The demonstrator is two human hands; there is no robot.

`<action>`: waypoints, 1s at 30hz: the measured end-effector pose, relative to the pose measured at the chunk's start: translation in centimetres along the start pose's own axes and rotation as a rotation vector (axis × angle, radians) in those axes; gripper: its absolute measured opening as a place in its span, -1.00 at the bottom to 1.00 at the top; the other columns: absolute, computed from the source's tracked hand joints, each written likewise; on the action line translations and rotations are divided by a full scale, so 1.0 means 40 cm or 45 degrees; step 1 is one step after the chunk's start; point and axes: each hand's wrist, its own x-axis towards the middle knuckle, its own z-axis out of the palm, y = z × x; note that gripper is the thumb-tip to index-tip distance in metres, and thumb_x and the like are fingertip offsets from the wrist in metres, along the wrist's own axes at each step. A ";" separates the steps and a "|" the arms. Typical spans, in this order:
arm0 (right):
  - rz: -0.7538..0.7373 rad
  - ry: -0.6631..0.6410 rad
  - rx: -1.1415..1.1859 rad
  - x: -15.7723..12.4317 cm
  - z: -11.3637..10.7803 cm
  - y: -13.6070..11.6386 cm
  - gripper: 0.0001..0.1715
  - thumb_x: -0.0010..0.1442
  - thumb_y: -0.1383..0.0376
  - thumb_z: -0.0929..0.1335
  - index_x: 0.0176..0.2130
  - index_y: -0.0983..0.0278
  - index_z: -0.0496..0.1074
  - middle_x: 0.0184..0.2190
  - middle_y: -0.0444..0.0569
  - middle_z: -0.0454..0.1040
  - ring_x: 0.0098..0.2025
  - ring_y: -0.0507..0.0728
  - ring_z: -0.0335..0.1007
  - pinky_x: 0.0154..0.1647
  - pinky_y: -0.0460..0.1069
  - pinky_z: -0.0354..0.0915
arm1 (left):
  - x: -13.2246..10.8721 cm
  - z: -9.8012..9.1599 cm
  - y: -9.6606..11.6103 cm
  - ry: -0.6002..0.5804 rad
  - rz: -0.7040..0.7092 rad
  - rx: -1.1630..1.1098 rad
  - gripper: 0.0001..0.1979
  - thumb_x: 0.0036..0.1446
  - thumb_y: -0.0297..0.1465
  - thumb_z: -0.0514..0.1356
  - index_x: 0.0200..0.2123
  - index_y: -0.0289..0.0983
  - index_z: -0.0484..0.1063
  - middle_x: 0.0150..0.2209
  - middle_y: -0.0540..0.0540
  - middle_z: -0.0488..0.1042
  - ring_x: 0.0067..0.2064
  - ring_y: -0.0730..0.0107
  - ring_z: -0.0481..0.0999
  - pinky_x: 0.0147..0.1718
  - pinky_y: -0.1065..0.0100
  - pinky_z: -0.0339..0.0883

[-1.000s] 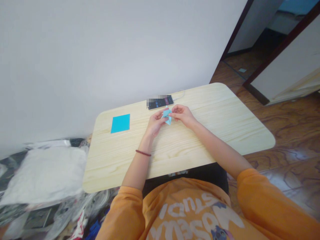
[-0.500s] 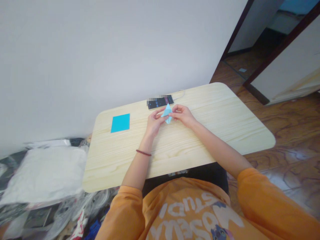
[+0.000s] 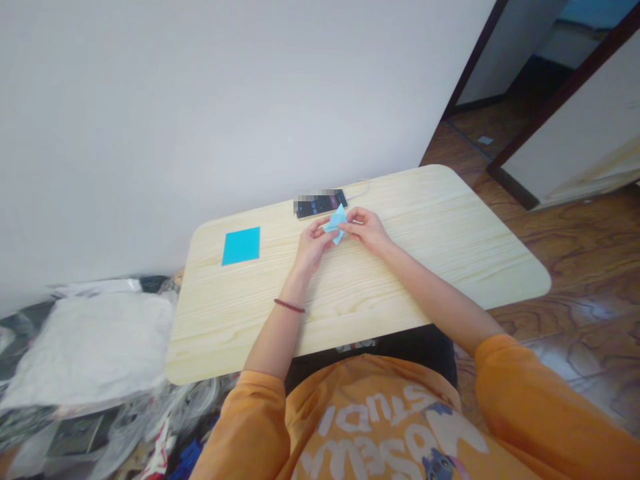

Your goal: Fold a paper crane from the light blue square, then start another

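Observation:
My left hand [image 3: 313,245] and my right hand [image 3: 364,230] hold a small folded piece of light blue paper [image 3: 335,225] between their fingertips, just above the pale wooden table [image 3: 425,233]. Its folded point sticks up toward a black smartphone [image 3: 320,204], which lies flat close beyond my fingers. Part of the paper is hidden by my fingers. A flat square of brighter blue paper [image 3: 241,246] lies on the table to the left of my left hand. A dark red bead bracelet [image 3: 289,306] circles my left wrist.
A white cable [image 3: 359,191] runs from the smartphone over the table's far edge. A white wall [image 3: 200,113] stands behind the table. A white cushion-like bag [image 3: 90,350] and plastic bags sit low at left. Wooden floor [image 3: 575,267] and a doorway [image 3: 520,87] lie right.
The folded paper has turned in my fingers, its upper point now leaning right rather than standing nearly straight. My hands have shifted slightly toward the smartphone.

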 end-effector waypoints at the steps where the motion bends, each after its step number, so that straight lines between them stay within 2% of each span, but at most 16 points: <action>1: -0.014 0.022 0.001 0.001 0.000 0.001 -0.43 -0.36 0.09 0.56 -0.54 0.25 0.20 -0.61 -0.26 0.20 -0.63 -0.11 0.02 -0.66 -0.13 -0.05 | -0.001 0.002 -0.001 -0.017 0.013 0.002 -0.49 -0.31 -0.45 0.40 -0.17 -0.26 0.46 -0.35 -0.03 0.56 -0.35 0.40 0.53 -0.22 0.30 0.37; 5: -0.043 0.107 0.000 0.003 0.001 0.007 -0.43 -0.34 0.08 0.56 -0.54 0.25 0.19 -0.58 -0.26 0.23 -0.63 -0.12 0.01 -0.67 -0.12 -0.05 | -0.003 0.003 -0.011 -0.059 0.140 0.098 -0.37 -0.34 -0.44 0.43 -0.07 -0.23 0.44 -0.29 -0.06 0.56 -0.33 0.38 0.54 -0.17 0.24 0.38; 8: -0.036 0.129 0.017 0.003 0.001 0.006 -0.44 -0.35 0.09 0.56 -0.54 0.25 0.20 -0.58 -0.25 0.25 -0.63 -0.12 0.03 -0.66 -0.12 -0.03 | -0.001 0.000 -0.018 -0.035 0.210 0.157 -0.36 -0.34 -0.41 0.44 -0.07 -0.22 0.44 -0.32 -0.05 0.56 -0.35 0.40 0.54 -0.19 0.26 0.39; 12: 0.009 0.041 0.031 0.003 -0.007 -0.005 -0.49 -0.34 0.13 0.56 -0.52 0.26 0.24 -0.61 -0.25 0.29 -0.60 -0.09 0.15 -0.58 -0.12 0.12 | 0.004 -0.007 -0.018 -0.029 0.208 0.122 -0.39 -0.34 -0.42 0.43 -0.09 -0.21 0.46 -0.35 -0.03 0.57 -0.37 0.43 0.53 -0.20 0.27 0.39; 17: 0.025 -0.055 0.006 0.006 -0.023 -0.016 -0.53 -0.33 0.17 0.55 -0.42 0.25 0.35 -0.47 -0.19 0.40 -0.45 -0.02 0.32 -0.45 -0.09 0.27 | 0.008 -0.013 -0.013 -0.003 0.169 0.055 -0.36 -0.39 -0.45 0.44 -0.09 -0.21 0.47 -0.35 -0.02 0.57 -0.36 0.45 0.52 -0.16 0.26 0.38; 30: -0.116 0.014 -0.080 0.008 -0.024 -0.010 -0.57 -0.32 0.19 0.55 -0.50 0.26 0.32 -0.56 -0.22 0.33 -0.54 -0.03 0.26 -0.49 -0.06 0.23 | 0.011 -0.017 -0.013 -0.067 0.200 0.100 -0.38 -0.37 -0.45 0.44 -0.09 -0.21 0.47 -0.42 0.02 0.56 -0.41 0.48 0.52 -0.21 0.30 0.38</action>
